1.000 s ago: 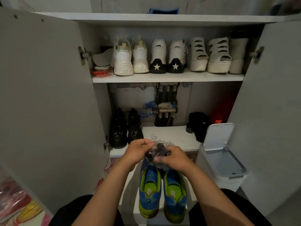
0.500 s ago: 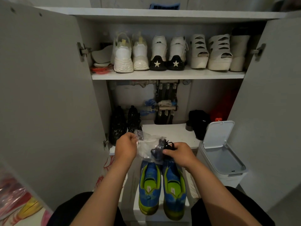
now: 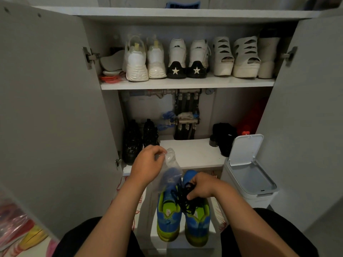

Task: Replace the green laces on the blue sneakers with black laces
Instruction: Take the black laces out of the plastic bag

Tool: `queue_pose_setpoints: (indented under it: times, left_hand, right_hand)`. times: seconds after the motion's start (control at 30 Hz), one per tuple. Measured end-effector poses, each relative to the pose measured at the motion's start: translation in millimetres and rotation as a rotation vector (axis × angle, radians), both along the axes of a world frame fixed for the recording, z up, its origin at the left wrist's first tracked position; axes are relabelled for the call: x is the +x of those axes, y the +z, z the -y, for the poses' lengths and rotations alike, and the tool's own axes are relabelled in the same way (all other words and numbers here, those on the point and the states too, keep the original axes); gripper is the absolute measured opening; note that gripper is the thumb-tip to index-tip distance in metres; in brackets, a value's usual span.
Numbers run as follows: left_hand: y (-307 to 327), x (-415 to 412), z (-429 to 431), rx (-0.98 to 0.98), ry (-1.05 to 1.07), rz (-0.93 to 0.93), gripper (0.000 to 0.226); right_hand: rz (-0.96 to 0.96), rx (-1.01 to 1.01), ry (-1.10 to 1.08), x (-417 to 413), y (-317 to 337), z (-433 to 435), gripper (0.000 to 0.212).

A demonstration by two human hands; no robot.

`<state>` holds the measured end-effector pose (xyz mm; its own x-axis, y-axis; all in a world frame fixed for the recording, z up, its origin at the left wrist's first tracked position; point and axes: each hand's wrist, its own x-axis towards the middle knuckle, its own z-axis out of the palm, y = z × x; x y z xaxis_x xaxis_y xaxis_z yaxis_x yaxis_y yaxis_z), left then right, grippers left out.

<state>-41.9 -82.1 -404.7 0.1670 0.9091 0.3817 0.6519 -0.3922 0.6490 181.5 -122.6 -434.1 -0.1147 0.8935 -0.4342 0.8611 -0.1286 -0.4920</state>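
Two blue sneakers with lime-green trim, the left sneaker (image 3: pixel 168 219) and the right sneaker (image 3: pixel 197 225), stand side by side on a white stool (image 3: pixel 154 236) below me, heels toward me. My left hand (image 3: pixel 147 166) pinches the top of a clear plastic bag (image 3: pixel 170 169) that hangs down over the left sneaker. My right hand (image 3: pixel 202 188) grips a bundle of black laces (image 3: pixel 185 199) just above the sneakers, outside the bag. The sneakers' own green laces are hidden under the bag and my hand.
An open white cabinet stands ahead, its doors (image 3: pixel 55 108) swung wide at both sides. White shoes (image 3: pixel 137 60) line the upper shelf, black boots (image 3: pixel 132 141) sit on the lower shelf. A white bin with raised lid (image 3: pixel 248 169) stands at the right.
My right hand has drawn the black laces out of the plastic bag and down toward the sneakers. My left hand has lifted the emptied bag up and left.
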Motion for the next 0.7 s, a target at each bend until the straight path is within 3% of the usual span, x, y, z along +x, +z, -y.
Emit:
queue_pose_setpoints:
  times: [0.1,0.27,0.33,0.57,0.67,0.7]
  left_hand:
    - [2,1,1,-0.049,-0.047,0.016,0.012]
    - [11,17,2,-0.116,-0.099,0.178,0.020]
    - [17,25,1,-0.121,-0.124,0.207,0.021]
    - [24,41,-5,0.155,-0.048,-0.008,0.032]
    - [19,64,-3,0.084,-0.115,-0.088,0.017]
    - [16,74,-2,0.001,-0.161,-0.127,0.029]
  right_hand:
    - [-0.063,0.130,-0.093,6,8,-1,0.025]
    - [-0.576,0.280,-0.236,0,24,-2,0.056]
    - [-0.697,0.270,-0.245,-1,26,0,0.056]
    - [-0.807,0.390,-0.337,24,43,11,0.033]
    - [-0.901,0.405,-0.383,47,49,17,0.026]
    - [-0.926,0.403,-0.399,56,50,19,0.026]
